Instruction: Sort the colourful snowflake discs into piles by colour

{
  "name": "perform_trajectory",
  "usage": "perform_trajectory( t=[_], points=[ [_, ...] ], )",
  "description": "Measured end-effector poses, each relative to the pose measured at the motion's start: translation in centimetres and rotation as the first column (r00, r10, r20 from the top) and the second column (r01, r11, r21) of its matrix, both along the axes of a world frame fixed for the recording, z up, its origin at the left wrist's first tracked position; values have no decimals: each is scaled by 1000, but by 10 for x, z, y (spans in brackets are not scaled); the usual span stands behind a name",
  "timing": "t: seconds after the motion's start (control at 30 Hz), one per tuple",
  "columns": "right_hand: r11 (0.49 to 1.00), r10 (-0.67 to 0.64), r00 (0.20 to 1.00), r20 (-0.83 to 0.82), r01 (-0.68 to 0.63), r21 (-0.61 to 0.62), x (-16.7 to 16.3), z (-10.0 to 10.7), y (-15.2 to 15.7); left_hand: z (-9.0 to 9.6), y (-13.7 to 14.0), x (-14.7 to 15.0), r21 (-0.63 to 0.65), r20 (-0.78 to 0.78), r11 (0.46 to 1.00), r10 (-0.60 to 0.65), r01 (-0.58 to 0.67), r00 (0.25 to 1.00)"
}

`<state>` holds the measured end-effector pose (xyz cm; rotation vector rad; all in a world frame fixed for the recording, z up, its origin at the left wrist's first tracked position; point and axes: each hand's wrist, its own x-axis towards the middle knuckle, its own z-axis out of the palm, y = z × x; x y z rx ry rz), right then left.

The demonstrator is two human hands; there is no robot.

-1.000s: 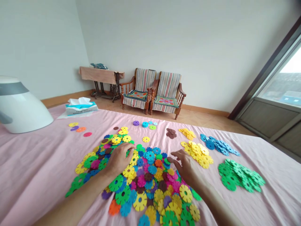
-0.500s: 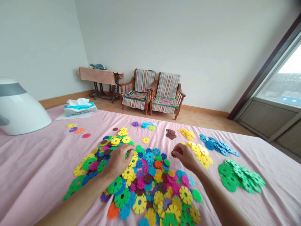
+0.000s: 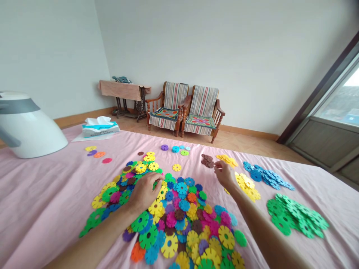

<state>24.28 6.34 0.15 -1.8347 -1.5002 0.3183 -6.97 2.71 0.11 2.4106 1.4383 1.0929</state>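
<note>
A big heap of mixed-colour flower-shaped plastic discs spreads over the pink cloth in front of me. My left hand rests on the heap's upper left part with its fingers curled down. Green shows through the gap between thumb and forefinger; whether anything is pinched there is hidden. Beside a small pile of brown discs is my right hand, its fingertips slightly apart at the pile's right edge, with no disc visible between them. Yellow discs lie partly under its wrist.
On the right are piles of blue discs, green discs and orange-yellow discs. Single discs, such as a purple one, lie farther back. A white jug and a tissue pack stand on the left.
My right hand has moved away from me, carrying a brown disc to the brown pile, where it no longer shows in the fingers. My left hand stays on the heap. The view has shifted slightly.
</note>
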Motion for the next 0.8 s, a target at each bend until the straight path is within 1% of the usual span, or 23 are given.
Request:
perform_trajectory(
  t=[0.07, 0.13, 0.17, 0.2, 0.23, 0.27, 0.3, 0.4, 0.5, 0.67, 0.8],
  points=[
    [992, 121, 993, -13, -122, -26, -7, 6, -21, 0, 0, 0, 6, 4, 1000, -5, 5, 1000],
    [957, 282, 959, -19, -283, -65, -17, 16, -47, 0, 0, 0, 10, 3, 1000, -8, 8, 1000],
    [926, 366, 930, -19, -366, -86, -23, 22, -61, 0, 0, 0, 11, -1, 1000, -7, 7, 1000],
    [881, 461, 887, -13, -459, -111, -28, 29, -74, 0, 0, 0, 10, -6, 1000, -6, 6, 1000],
    [840, 530, 848, -3, -526, -132, -33, 35, -87, 0, 0, 0, 11, -10, 1000, -4, 4, 1000],
    [806, 580, 815, 10, -572, -152, -37, 40, -98, 0, 0, 0, 11, -14, 1000, -3, 3, 1000],
    [783, 611, 791, 27, -600, -165, -41, 44, -107, 1, 0, 0, 12, -16, 1000, -2, 2, 1000],
    [760, 643, 761, 85, -622, -188, -47, 48, -123, 2, 0, 0, 18, -16, 1000, -6, 6, 1000],
    [753, 654, 749, 110, -629, -193, -49, 45, -126, 4, -1, 1, 28, -13, 1000, -10, 10, 1000],
    [759, 649, 748, 137, -625, -184, -53, 43, -126, 6, -2, 1, 26, -32, 1000, -8, 9, 999],
    [765, 644, 747, 162, -629, -142, -56, 42, -126, 5, 0, 1, 8, -38, 1000, -11, 11, 999]
  ],
)
